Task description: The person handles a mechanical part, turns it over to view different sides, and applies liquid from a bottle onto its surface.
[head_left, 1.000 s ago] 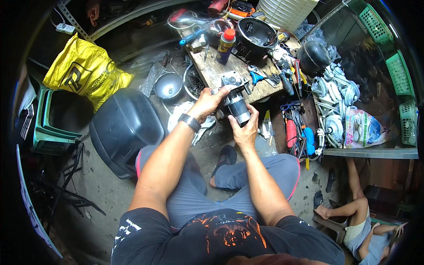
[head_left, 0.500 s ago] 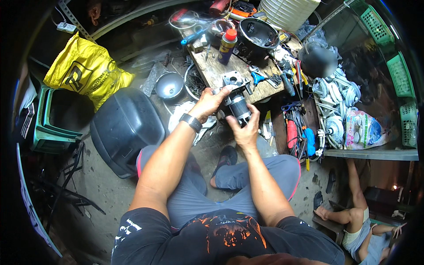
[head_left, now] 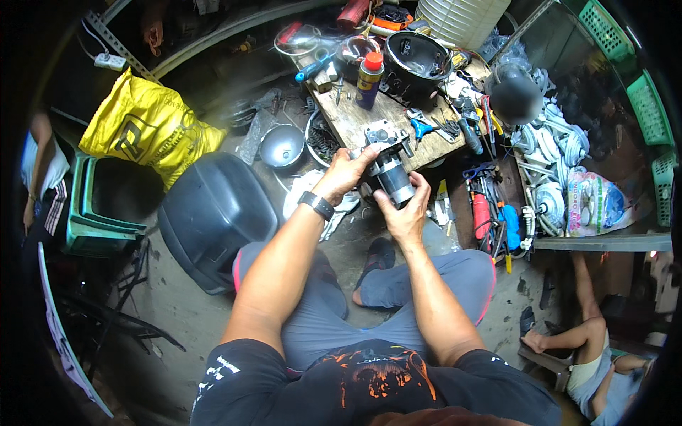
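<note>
Between my hands is a cylindrical electric motor point(head_left: 395, 181) with a silver-black body and a cast metal housing at its far end. It is tilted, the housing away from me, over the near edge of a wooden workbench point(head_left: 349, 119). My left hand point(head_left: 344, 175) is closed on the housing side, thumb on top. My right hand point(head_left: 408, 213) wraps round the near end of the body, its thumb and fingers on opposite sides. On the bench beyond stand a spray can point(head_left: 369, 86) with a red cap and a blue-handled tool point(head_left: 420, 128).
A black round pot point(head_left: 418, 60) sits at the bench's back. Hand tools point(head_left: 483, 213) hang by its right side, near piled white fan-like parts point(head_left: 550, 149). A metal bowl point(head_left: 281, 146), black case point(head_left: 217, 216) and yellow sack point(head_left: 145, 128) lie left. Another person point(head_left: 593, 355) sits lower right.
The whole view has shifted a little to the right. Both hands keep their hold on the motor, which looks slightly turned. Another person's arm now shows at the left edge.
</note>
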The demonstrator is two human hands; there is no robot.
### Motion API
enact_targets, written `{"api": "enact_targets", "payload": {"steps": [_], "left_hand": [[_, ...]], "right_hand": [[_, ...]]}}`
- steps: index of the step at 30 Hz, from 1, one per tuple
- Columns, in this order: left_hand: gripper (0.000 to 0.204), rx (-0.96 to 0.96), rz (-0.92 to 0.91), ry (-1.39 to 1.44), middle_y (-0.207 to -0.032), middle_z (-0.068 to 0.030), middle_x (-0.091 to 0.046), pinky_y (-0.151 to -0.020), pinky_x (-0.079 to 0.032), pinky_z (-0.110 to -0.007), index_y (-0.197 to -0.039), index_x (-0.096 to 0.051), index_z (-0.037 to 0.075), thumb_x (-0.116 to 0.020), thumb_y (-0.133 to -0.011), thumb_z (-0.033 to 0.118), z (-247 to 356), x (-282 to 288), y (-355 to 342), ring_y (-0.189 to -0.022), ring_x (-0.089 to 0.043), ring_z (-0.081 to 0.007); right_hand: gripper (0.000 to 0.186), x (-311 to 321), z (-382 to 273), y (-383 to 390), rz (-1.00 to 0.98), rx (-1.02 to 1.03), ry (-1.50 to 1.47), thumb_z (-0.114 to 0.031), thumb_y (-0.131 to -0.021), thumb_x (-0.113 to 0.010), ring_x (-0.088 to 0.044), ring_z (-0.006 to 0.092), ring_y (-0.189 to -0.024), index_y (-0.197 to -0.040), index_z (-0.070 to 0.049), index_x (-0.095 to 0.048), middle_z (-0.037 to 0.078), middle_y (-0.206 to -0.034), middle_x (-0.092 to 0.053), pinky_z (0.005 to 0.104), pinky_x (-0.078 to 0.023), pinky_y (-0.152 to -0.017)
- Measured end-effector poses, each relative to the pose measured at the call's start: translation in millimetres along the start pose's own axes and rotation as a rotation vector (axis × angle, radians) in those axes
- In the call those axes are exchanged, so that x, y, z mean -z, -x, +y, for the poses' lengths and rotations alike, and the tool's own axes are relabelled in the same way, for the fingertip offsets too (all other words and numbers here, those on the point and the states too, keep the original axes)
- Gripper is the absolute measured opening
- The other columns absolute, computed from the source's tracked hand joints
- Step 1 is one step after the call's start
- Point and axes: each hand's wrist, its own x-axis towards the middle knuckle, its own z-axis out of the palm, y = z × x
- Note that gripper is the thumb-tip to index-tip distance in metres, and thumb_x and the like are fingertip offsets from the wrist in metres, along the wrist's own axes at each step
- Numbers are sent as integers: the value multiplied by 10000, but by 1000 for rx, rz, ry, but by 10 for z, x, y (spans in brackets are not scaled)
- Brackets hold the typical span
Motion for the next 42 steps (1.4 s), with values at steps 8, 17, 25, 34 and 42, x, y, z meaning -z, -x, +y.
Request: {"api": "enact_targets", "payload": {"steps": [8, 17, 25, 34, 42], "left_hand": [[1041, -24, 165, -4, -1322, -234, -613, -1052, -469, -362, -1408, -389, -166, -771, -851, 626, -236, 4, -152, -1227, -596, -261], [793, 53, 83, 56, -1282, -134, -594, -978, -520, -373, -1370, -469, -59, -731, -922, 540, -266, 21, -199, -1150, -594, -200], [892, 34, 236, -59, -1419, -150, -486, -892, -582, -480, -1473, -425, -8, -628, -932, 670, 148, 202, -33, -1158, -588, -275], [967, -108, 67, 701, -1505, -199, -327, -1086, -347, -795, -1575, -224, 27, -527, -964, 713, 287, 938, 843, -1446, -359, -483], [599, -25, 189, -826, -1257, -177, -675, -979, -540, -395, -1389, -544, 6, -748, -943, 351, -1102, 1603, 223, -1158, -660, -281]], "right_hand": [[623, 59, 360, -130, -414, -1111, -1464, -572, -1025, -555, -715, 259, -803, -1264, 4, -556, 172, -1107, -664, 338, -616, -684], [718, -103, 88, -36, -90, -634, -785, -245, -895, -826, -667, 189, -966, -1414, -47, -371, 150, -1245, -573, 314, -618, -706], [652, -117, 178, -119, -87, -634, -800, -301, -902, -824, -666, 179, -894, -1377, -78, -437, 133, -1197, -596, 298, -606, -669], [598, -121, 237, -90, -145, -705, -874, -373, -938, -778, -641, 170, -923, -1363, -110, -450, 97, -1188, -591, 290, -587, -680], [729, -78, 195, -17, -145, -667, -870, -458, -941, -756, -592, 216, -1097, -1455, -108, -376, 160, -1340, -516, 343, -579, -766]]}}
